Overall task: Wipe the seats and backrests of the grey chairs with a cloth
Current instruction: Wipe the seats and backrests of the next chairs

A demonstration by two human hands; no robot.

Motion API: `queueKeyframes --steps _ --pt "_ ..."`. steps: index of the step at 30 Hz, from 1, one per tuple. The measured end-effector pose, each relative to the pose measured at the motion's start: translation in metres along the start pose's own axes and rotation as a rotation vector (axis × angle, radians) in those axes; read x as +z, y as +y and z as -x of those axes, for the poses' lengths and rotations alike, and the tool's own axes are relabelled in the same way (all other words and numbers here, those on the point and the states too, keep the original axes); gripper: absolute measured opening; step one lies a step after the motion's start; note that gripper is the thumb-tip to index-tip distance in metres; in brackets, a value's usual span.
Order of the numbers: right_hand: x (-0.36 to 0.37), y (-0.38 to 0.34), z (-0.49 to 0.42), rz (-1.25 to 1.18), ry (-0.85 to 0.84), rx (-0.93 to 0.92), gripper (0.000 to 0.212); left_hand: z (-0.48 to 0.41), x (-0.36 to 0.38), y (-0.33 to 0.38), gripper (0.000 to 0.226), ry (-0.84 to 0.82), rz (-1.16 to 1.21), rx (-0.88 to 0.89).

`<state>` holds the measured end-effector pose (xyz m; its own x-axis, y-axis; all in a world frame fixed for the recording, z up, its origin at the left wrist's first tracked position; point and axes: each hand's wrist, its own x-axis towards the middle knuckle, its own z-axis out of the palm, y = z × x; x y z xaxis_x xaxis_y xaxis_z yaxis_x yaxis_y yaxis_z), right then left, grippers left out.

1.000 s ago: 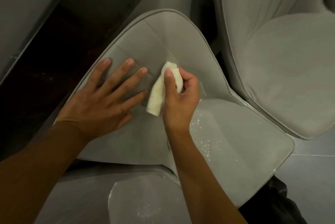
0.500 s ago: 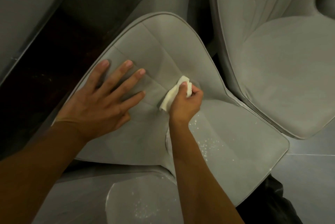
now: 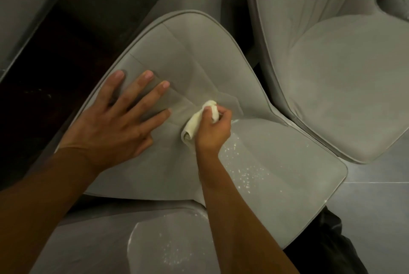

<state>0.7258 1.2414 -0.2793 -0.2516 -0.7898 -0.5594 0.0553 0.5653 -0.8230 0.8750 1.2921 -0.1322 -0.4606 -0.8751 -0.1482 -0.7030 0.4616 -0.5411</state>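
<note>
My right hand [image 3: 213,133] has its grip clenched around the rolled white cloth [image 3: 193,125], pressing it to the backrest [image 3: 188,52] just above the seat [image 3: 287,158]. My left hand [image 3: 110,123] lies flat on the backrest, fingers spread. White specks [image 3: 245,174] dot the seat.

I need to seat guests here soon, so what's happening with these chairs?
A person is wiping a grey chair. The right hand grips a bunched cream cloth against the lower backrest, near the crease with the seat. The left hand lies flat on the backrest, fingers spread. White specks are scattered on the seat. A second grey chair stands to the right, untouched.
</note>
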Motion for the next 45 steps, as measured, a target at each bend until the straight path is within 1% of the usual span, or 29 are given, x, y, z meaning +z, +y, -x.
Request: queueKeyframes --steps 2,5,7,8,10,13,15,17,18,20,23,25,27,30,32,34,36,39,41,45 --pt "-0.003 0.019 -0.004 0.111 -0.039 0.098 0.016 0.0 0.0 -0.001 0.061 -0.001 -0.007 0.002" --pt "-0.011 0.052 -0.007 0.293 -0.217 0.359 0.02 0.001 0.0 -0.002 0.061 -0.003 -0.022 -0.001" --pt "-0.016 0.065 -0.006 0.315 -0.293 0.502 0.022 0.002 0.001 -0.002 0.061 0.001 -0.025 -0.001" --pt "-0.016 0.067 -0.003 0.295 -0.296 0.531 0.022 0.002 0.002 -0.001 0.062 -0.001 -0.026 0.0" --pt "-0.01 0.062 0.008 0.218 -0.258 0.496 0.017 0.001 0.002 -0.001 0.061 -0.006 -0.028 -0.001" --pt "-0.005 0.037 0.015 -0.027 -0.126 0.272 0.011 0.001 0.002 -0.001 0.061 -0.014 -0.011 0.001" --pt "-0.01 0.016 0.003 -0.179 0.008 0.165 0.01 0.002 0.003 -0.001 0.06 -0.01 -0.014 0.003" --pt "-0.014 -0.001 -0.011 -0.249 0.105 0.133 0.009 0.002 0.004 -0.001 0.06 -0.006 -0.02 0.004" --pt "-0.013 -0.004 -0.016 -0.243 0.114 0.105 0.011 0.002 0.004 -0.001 0.06 -0.003 -0.021 0.002" --pt "-0.008 0.0 -0.012 -0.117 0.057 0.09 0.017 0.002 0.004 -0.001 0.06 0.0 -0.024 0.001" --pt "-0.007 0.031 -0.002 0.192 -0.14 0.219 0.02 0.002 0.002 -0.001 0.06 -0.01 -0.032 -0.002" --pt "-0.013 0.046 -0.003 0.288 -0.242 0.308 0.019 0.001 0.001 -0.001 0.06 -0.021 -0.02 -0.002" --pt "-0.017 0.04 -0.006 0.236 -0.205 0.303 0.014 0.001 0.001 0.0 0.059 -0.018 -0.018 -0.006" --pt "-0.016 0.007 -0.012 0.062 -0.041 0.21 0.016 0.001 0.001 0.0 0.059 -0.006 -0.021 -0.009" --pt "-0.013 -0.025 -0.01 -0.033 0.01 0.143 0.018 0.001 0.002 0.0 0.059 -0.005 -0.021 -0.007" --pt "-0.01 -0.056 0.0 -0.142 -0.007 0.044 0.016 0.001 0.002 -0.001 0.059 -0.004 -0.025 -0.006" --pt "-0.008 -0.076 0.015 -0.199 -0.072 -0.051 0.016 0.001 0.002 -0.001 0.059 0.007 -0.028 -0.009" --pt "-0.005 -0.069 0.025 -0.154 -0.139 -0.126 0.017 0.002 0.003 0.0 0.061 0.007 -0.035 -0.004" --pt "-0.005 -0.045 0.018 -0.079 -0.124 -0.065 0.016 0.001 0.002 -0.001 0.06 0.001 -0.022 -0.002" --pt "-0.006 -0.008 -0.007 0.079 -0.05 0.179 0.023 0.0 0.001 -0.001 0.058 0.007 -0.006 -0.007"
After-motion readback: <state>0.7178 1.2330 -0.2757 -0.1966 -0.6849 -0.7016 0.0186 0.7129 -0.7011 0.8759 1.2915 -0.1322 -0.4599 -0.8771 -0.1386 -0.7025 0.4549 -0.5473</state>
